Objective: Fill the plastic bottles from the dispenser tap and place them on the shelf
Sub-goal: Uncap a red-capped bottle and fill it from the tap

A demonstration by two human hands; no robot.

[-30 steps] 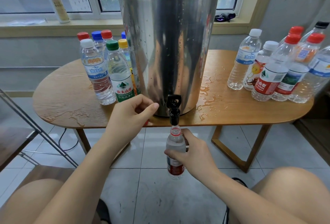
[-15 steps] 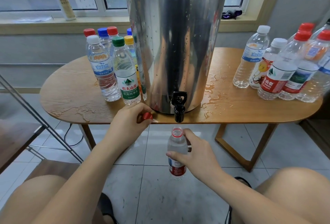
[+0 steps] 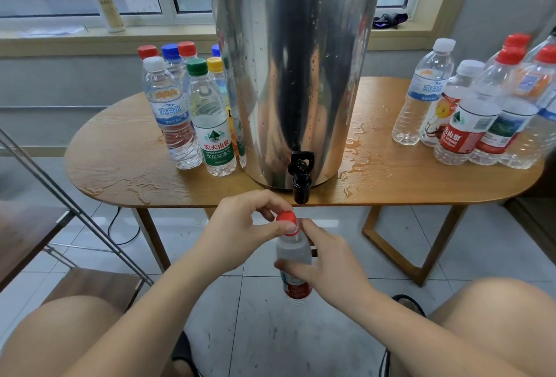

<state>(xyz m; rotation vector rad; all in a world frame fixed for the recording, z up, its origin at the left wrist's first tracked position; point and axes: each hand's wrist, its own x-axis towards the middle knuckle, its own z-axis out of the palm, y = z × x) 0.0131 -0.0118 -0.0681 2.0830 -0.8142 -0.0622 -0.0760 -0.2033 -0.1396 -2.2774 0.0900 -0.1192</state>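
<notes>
Left hand (image 3: 240, 226) has come off the table edge since the earlier frame and brought the red cap (image 3: 285, 216) onto the bottle's mouth. Bottle (image 3: 293, 251) now sits a little left of the tap (image 3: 301, 179) instead of straight under it.

Left hand: thumb and fingers pinched around the red cap, the cap resting on the neck. Cannot tell whether it is screwed down.

Right hand (image 3: 326, 265): fingers wrapped around the bottle's middle, holding it upright in the air, lower centre of frame, below the table edge and above the tiled floor. Clear body, red label at the bottom. Water level hard to read.

Steel dispenser (image 3: 294, 75) stands centre frame on the wooden table (image 3: 120, 160), with the black tap at its base hanging over the front edge. No stream visible at the spout. Water puddles (image 3: 358, 160) lie on the tabletop right of the dispenser, with more wet patches at the left front edge.

Left bottle group (image 3: 180, 112) stands just beside the dispenser, all capped: red, blue, white, green and yellow tops. Right bottle group (image 3: 481, 112) is at the right end of the table, also capped, white and red.

Metal-framed shelf (image 3: 24, 235) is at the left edge of frame, with wooden boards. A pump bottle (image 3: 105, 0) stands on the window sill, upper left.
</notes>
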